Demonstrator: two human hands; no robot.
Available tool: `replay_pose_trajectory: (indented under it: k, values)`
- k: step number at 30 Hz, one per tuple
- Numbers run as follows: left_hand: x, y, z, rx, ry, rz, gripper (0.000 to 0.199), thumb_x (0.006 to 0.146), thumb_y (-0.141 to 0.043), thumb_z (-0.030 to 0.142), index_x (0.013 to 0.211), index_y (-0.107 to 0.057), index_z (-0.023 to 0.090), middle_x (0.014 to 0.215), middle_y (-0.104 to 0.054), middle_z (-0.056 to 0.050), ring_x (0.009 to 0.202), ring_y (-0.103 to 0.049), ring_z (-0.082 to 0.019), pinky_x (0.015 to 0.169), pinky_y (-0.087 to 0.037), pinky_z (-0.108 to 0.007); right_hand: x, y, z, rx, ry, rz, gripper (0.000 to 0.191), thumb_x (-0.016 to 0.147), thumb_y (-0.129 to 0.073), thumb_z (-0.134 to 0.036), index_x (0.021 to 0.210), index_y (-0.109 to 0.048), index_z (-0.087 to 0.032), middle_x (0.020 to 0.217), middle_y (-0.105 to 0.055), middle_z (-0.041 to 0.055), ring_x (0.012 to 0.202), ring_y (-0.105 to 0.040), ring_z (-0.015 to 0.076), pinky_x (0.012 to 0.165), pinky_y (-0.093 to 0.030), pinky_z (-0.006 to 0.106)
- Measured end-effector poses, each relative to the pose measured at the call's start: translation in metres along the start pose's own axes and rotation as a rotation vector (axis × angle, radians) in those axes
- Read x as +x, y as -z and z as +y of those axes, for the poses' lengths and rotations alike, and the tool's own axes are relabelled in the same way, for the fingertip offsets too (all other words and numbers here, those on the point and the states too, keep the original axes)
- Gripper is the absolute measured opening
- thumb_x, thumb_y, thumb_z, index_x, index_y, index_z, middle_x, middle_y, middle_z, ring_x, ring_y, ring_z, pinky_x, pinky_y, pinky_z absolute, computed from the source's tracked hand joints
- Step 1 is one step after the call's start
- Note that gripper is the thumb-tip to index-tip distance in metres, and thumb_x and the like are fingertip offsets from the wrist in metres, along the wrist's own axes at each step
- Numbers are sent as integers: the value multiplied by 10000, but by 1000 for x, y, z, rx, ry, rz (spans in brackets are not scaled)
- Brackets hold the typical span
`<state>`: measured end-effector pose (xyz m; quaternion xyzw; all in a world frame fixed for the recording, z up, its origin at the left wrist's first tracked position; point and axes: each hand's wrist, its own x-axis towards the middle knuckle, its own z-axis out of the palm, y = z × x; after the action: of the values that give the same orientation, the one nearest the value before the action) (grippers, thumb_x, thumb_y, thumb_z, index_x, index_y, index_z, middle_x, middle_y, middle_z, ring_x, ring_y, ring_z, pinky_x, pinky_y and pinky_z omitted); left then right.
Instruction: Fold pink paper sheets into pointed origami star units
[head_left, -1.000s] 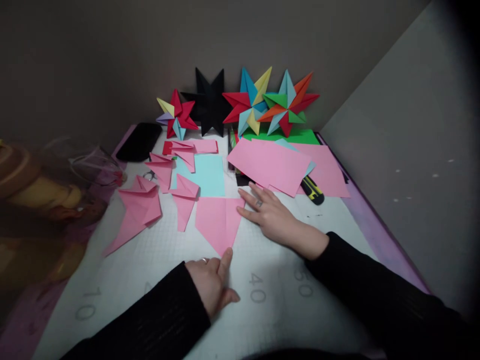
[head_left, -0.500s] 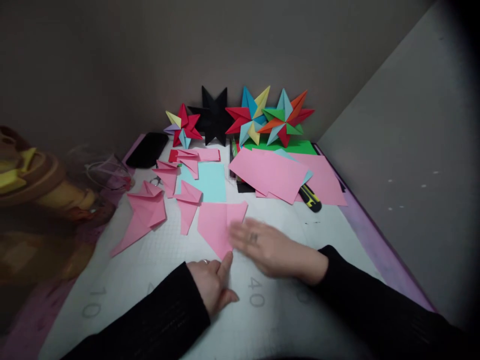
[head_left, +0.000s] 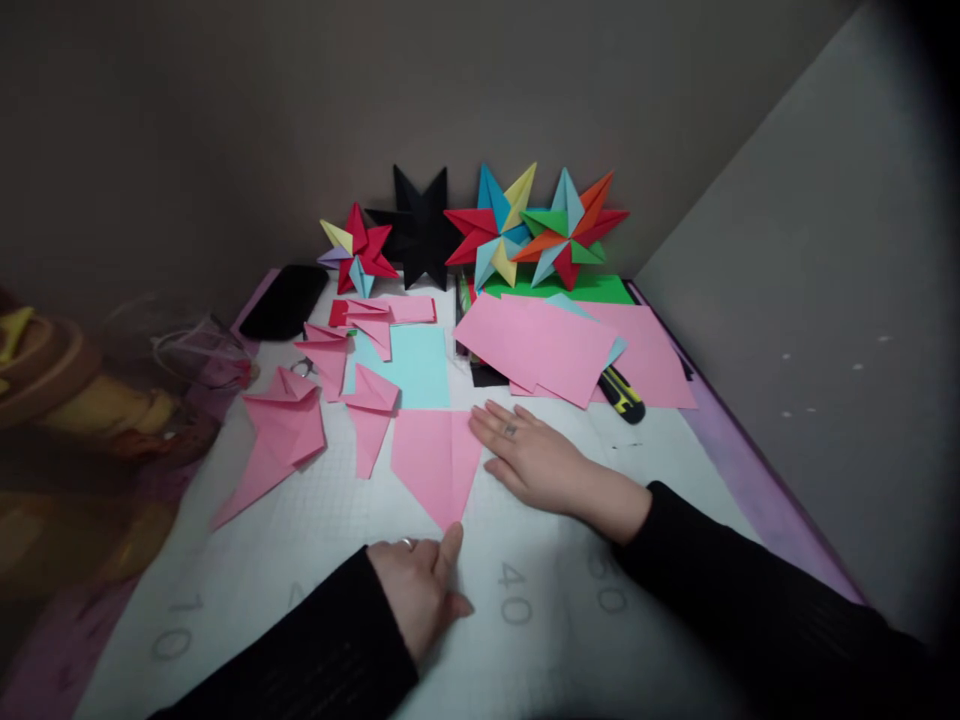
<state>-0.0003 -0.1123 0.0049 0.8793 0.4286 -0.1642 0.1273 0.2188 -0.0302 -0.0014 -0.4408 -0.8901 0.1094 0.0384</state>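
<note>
At six o'clock on the pink paper (head_left: 427, 455), the left hand (head_left: 417, 588) still pins the point with its forefinger, grasping nothing. The right hand (head_left: 538, 462) has slid back up to two o'clock, fingers flat and released; I'd guess an edge is being smoothed. The paper lies on the white mat (head_left: 315, 530), blue sheet (head_left: 421, 360) at eleven.

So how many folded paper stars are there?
4, in a row at the back: a small mostly red star at left, then a black star, a blue and yellow star, and a green and orange star at right. Others could be hidden.
</note>
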Motion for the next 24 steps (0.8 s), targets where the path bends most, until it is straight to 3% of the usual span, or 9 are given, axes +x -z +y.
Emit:
replay_pose_trajectory:
  k: [8, 11, 13, 16, 19, 21, 24]
  values:
    - [-5, 7, 4, 14, -15, -72, 596, 825, -609, 431, 1317, -495, 115, 829, -701, -148, 730, -661, -306, 592, -504, -409, 5, -11, 6, -72, -91, 118, 543, 921, -424, -303, 1400, -362, -57, 1472, -334, 169, 1381, -229, 345, 1087, -300, 519]
    - [-6, 13, 5, -6, -17, -75, 608, 824, -611, 429, 1325, -486, 108, 847, -709, -146, 750, -668, -315, 616, -514, -429, -5, -6, -1, -43, -21, 238, 534, 924, -410, -251, 1413, -324, -56, 1476, -317, 186, 1395, -204, 315, 1084, -302, 528]
    - [-7, 17, 6, -6, -12, -63, 617, 820, -615, 434, 1332, -478, 117, 861, -715, -135, 767, -673, -315, 633, -524, -434, -17, -2, -11, -12, 113, 303, 511, 925, -383, -199, 1416, -317, -72, 1474, -325, 178, 1405, -195, 265, 1100, -281, 515]
    - [-9, 26, 4, -23, -48, -35, 621, 807, -625, 429, 1343, -463, 159, 912, -720, -106, 795, -677, -312, 650, -534, -429, -34, -2, -29, 30, 348, 205, 490, 922, -418, -261, 1381, -392, -90, 1454, -376, 155, 1390, -247, 247, 1104, -297, 465]
    - [-11, 34, -8, -104, -147, 41, 505, 833, -573, 362, 1317, -481, 247, 952, -709, -55, 815, -680, -268, 665, -534, -375, -41, -7, -39, 65, 316, 71, 496, 917, -437, -297, 1368, -419, -92, 1435, -412, 141, 1371, -294, 256, 1099, -309, 460]
    - [-11, 36, -21, -129, -68, 122, 417, 860, -485, 254, 1275, -512, 270, 920, -703, -45, 799, -683, -240, 629, -517, -319, -41, -9, -39, 90, 271, 27, 493, 915, -440, -286, 1372, -418, -102, 1435, -416, 130, 1368, -303, 249, 1106, -298, 457]
    - [-7, 34, -44, -194, 262, 276, 492, 860, -382, 146, 1345, -439, 211, 867, -705, -73, 698, -686, -224, 557, -472, -283, -38, -8, -37, 115, 247, -13, 493, 915, -436, -273, 1380, -411, -113, 1442, -407, 124, 1373, -292, 241, 1117, -277, 453]
